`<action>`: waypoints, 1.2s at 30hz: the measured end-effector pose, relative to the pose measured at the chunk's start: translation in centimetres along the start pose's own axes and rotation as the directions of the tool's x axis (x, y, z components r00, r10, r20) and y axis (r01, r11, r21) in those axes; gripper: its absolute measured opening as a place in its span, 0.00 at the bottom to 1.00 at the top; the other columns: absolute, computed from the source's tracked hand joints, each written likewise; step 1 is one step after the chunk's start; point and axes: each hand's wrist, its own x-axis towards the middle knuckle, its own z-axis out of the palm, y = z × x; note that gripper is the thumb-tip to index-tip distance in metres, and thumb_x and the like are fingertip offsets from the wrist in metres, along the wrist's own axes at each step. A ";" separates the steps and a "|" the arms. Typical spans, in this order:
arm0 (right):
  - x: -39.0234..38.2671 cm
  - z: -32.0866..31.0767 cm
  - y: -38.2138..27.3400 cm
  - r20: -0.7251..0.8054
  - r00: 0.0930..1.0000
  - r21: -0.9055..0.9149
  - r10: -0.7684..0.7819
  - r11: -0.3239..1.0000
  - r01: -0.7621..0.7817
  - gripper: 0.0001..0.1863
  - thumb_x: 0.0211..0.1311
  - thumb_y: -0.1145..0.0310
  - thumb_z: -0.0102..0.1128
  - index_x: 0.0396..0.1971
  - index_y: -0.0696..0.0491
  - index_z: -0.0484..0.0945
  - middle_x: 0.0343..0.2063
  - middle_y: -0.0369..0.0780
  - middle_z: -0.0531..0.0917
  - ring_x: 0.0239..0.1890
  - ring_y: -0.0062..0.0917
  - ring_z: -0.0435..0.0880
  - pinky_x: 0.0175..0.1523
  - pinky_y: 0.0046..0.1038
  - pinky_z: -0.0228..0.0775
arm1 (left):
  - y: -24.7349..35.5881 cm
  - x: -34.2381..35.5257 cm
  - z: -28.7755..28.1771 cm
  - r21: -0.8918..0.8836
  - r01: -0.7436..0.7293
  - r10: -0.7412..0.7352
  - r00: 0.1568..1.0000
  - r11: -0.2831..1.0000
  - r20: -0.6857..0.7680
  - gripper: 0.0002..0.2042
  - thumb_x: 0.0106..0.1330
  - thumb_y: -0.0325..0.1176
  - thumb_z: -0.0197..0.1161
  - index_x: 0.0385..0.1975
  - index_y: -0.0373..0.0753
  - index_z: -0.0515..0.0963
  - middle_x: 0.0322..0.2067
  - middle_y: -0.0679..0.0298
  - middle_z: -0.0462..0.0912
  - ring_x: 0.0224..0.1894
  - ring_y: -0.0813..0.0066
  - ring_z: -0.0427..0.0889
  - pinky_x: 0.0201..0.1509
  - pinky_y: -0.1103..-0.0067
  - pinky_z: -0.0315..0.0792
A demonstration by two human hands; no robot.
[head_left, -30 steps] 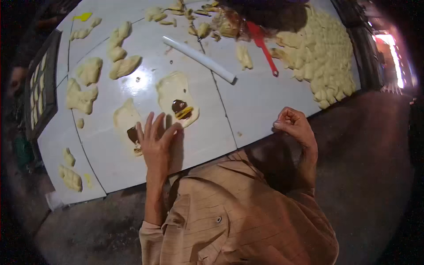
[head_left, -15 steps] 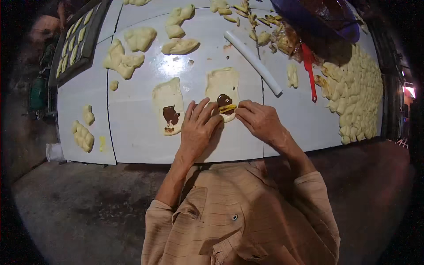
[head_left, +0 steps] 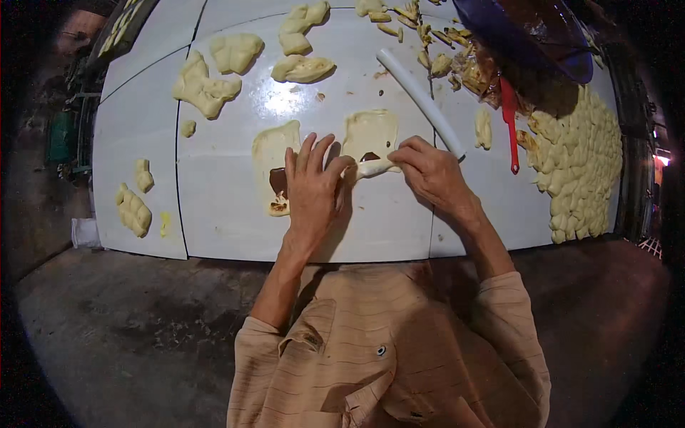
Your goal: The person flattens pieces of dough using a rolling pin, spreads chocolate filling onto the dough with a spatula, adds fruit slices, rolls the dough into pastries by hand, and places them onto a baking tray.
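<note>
A pale dough sheet (head_left: 371,128) lies before me, its near edge folded into a small roll (head_left: 374,168) with dark chocolate filling (head_left: 369,157) just beyond it. My right hand (head_left: 433,175) is closed on the right end of this roll, fingertips pinched together. At the left end, the thumb of my left hand (head_left: 312,185) touches the dough; its other fingers are stretched out and apart. Partly under that hand is a second flattened dough sheet (head_left: 275,146), bearing a chocolate patch (head_left: 278,182). The yellow filling strip is hidden inside the fold.
A white rolling rod (head_left: 421,100) lies beyond my right hand. Farther right are a red spatula (head_left: 509,121), many shaped dough pieces (head_left: 581,164) and a purple basin (head_left: 581,68). Dough lumps (head_left: 207,89) lie at the far left. Yellow filling strips (head_left: 428,36) are scattered at the back.
The near edge of the right dough sheet has been folded away from me over the yellow strip and part of the chocolate. My left fingers have spread; the view has shifted slightly.
</note>
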 end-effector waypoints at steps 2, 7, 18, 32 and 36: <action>0.0 -0.6 -1.4 -0.020 0.999 0.057 0.045 0.997 -0.044 0.11 0.63 0.71 0.61 0.45 0.49 0.82 0.39 0.41 0.81 0.36 0.37 0.86 0.39 0.38 0.79 | 0.0 -0.1 0.0 -0.040 -0.068 0.069 0.997 0.997 0.024 0.15 0.59 0.34 0.71 0.47 0.49 0.81 0.64 0.56 0.72 0.71 0.48 0.63 0.72 0.41 0.54; 0.4 0.0 -1.4 0.032 0.996 -0.054 -0.088 0.994 0.090 0.12 0.63 0.65 0.66 0.45 0.50 0.85 0.42 0.41 0.82 0.38 0.36 0.86 0.40 0.34 0.78 | 0.0 1.2 0.1 -0.089 -0.140 0.145 0.987 0.986 0.063 0.13 0.60 0.41 0.73 0.43 0.47 0.84 0.64 0.55 0.72 0.71 0.47 0.63 0.72 0.43 0.53; 1.7 0.6 -1.0 -0.099 0.992 -0.064 0.078 0.994 -0.084 0.09 0.65 0.63 0.63 0.40 0.51 0.81 0.36 0.40 0.80 0.35 0.36 0.85 0.36 0.38 0.79 | -1.0 2.0 0.2 -0.082 -0.118 0.118 0.993 0.990 -0.002 0.12 0.62 0.40 0.71 0.45 0.50 0.84 0.61 0.56 0.75 0.69 0.48 0.66 0.71 0.44 0.56; 1.6 0.6 -0.5 -0.104 0.989 -0.035 -0.103 0.994 0.099 0.15 0.60 0.66 0.67 0.48 0.45 0.82 0.36 0.38 0.81 0.32 0.33 0.84 0.34 0.34 0.77 | -2.8 3.2 0.0 -0.037 -0.213 0.214 0.977 0.976 0.006 0.11 0.60 0.36 0.70 0.43 0.49 0.84 0.56 0.61 0.80 0.66 0.56 0.72 0.71 0.52 0.63; 1.8 1.6 0.5 -0.047 0.974 -0.219 -0.223 0.953 0.208 0.14 0.61 0.67 0.65 0.47 0.44 0.82 0.35 0.37 0.80 0.29 0.31 0.83 0.32 0.33 0.76 | -2.0 3.7 -0.7 -0.097 -0.240 0.247 0.966 0.966 0.071 0.14 0.59 0.38 0.72 0.44 0.48 0.82 0.53 0.62 0.79 0.63 0.57 0.74 0.68 0.54 0.66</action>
